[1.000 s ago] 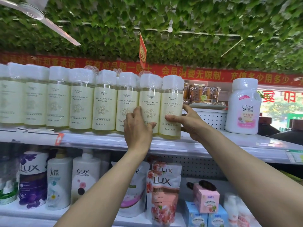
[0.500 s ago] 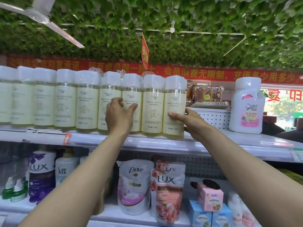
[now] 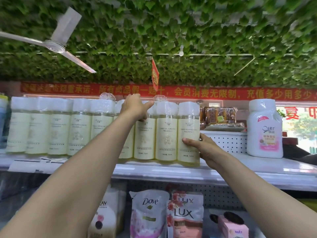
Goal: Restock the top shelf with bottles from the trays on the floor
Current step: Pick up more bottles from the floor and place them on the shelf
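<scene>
A long row of pale yellow bottles (image 3: pixel 80 131) with white caps stands along the front of the top shelf (image 3: pixel 240 167). My left hand (image 3: pixel 134 108) reaches up over the cap of the third bottle from the right (image 3: pixel 144 140). Its fingers curl behind the cap, out of sight, and the thumb points right. My right hand (image 3: pixel 204 148) grips the lower side of the rightmost bottle (image 3: pixel 188 121), thumb across the label and fingers behind. No floor trays are in view.
A white Olast bottle (image 3: pixel 265 131) stands further right on the shelf, with wrapped bread (image 3: pixel 221 115) on a white pegboard box (image 3: pixel 226 141) between. Dove (image 3: pixel 148 212) and Lux (image 3: pixel 185 215) pouches fill the shelf below. A ceiling fan (image 3: pixel 54 46) and red tag (image 3: pixel 155 76) hang overhead.
My left hand rose from the bottles' labels to the cap of a bottle. My right hand stayed on the rightmost bottle. The view tilted up.
</scene>
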A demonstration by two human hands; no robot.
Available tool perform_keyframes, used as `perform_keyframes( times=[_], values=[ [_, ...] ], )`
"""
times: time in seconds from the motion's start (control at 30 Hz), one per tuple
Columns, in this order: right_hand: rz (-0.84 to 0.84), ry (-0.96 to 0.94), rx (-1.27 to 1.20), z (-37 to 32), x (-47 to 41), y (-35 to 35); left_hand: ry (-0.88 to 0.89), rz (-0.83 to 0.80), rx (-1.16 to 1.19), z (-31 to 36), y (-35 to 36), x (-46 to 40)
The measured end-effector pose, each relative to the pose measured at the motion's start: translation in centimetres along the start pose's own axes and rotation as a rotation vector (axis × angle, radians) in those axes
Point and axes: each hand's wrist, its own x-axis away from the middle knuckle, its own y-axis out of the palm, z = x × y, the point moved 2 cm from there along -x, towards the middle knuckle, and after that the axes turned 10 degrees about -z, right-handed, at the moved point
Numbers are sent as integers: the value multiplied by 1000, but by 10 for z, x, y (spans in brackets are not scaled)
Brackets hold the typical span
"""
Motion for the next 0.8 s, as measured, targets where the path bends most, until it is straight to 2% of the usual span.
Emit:
perform_keyframes(
  times=[0.13, 0.23, 0.47, 0.8],
  values=[
    [-6, 2, 6, -2, 0, 1, -37, -98, -64, 14, -3, -9],
    [15, 0, 6, 0, -4, 0, -45, -128, -218, 20, -3, -13],
    [14, 6, 2, 2, -6, -1, 7, -67, -472, 22, 4, -19],
    [37, -8, 6, 3, -4, 1, 29, 6, -561, 28, 14, -38]
  ],
)
